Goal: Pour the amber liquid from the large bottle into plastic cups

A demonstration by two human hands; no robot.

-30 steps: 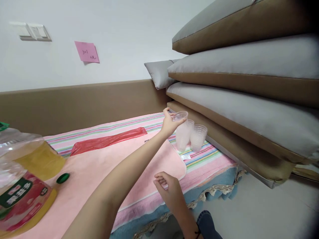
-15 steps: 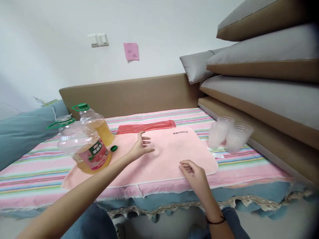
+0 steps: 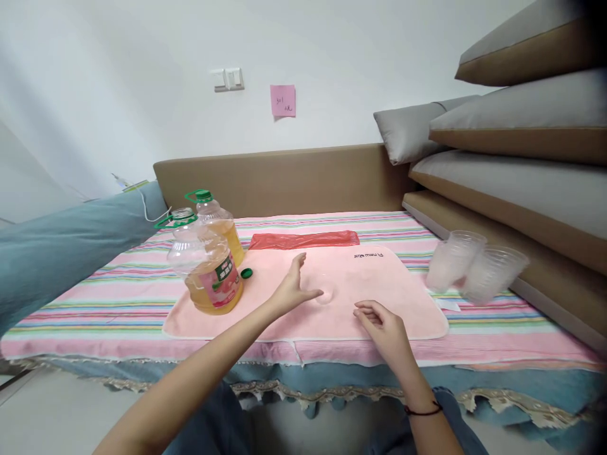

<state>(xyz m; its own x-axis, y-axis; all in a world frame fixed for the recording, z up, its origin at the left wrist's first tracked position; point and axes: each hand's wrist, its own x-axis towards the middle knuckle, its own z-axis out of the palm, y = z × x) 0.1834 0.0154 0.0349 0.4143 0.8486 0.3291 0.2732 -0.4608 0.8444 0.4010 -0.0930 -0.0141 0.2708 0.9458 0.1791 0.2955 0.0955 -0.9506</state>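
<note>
1. Head view, hands: we find our left hand [image 3: 294, 287] spread, fingers apart and empty, just beside a clear plastic cup [image 3: 324, 292] that stands on the pink towel [image 3: 379, 297]; whether the thumb touches the cup we cannot tell.
2. Our right hand [image 3: 382, 323] hangs loosely curled over the towel's near edge, fingers bent but not closed, gripping nothing.
3. Hard to make out: the cup is transparent and nearly lost against the towel; we see only its rim and outline, and cannot tell whether anything is in it. Two stacks of clear cups [image 3: 474, 268] to the right lean, blurred at the edges.
4. Containers: an open oil jug [image 3: 208, 268] stands at the towel's left corner, roughly half full of yellow liquid; its green cap [image 3: 246, 273] lies just beside it. A second jug [image 3: 219, 221], capped, stands behind, partly hidden.
5. A red plastic bag [image 3: 303, 239] lies flat behind the towel.
</note>
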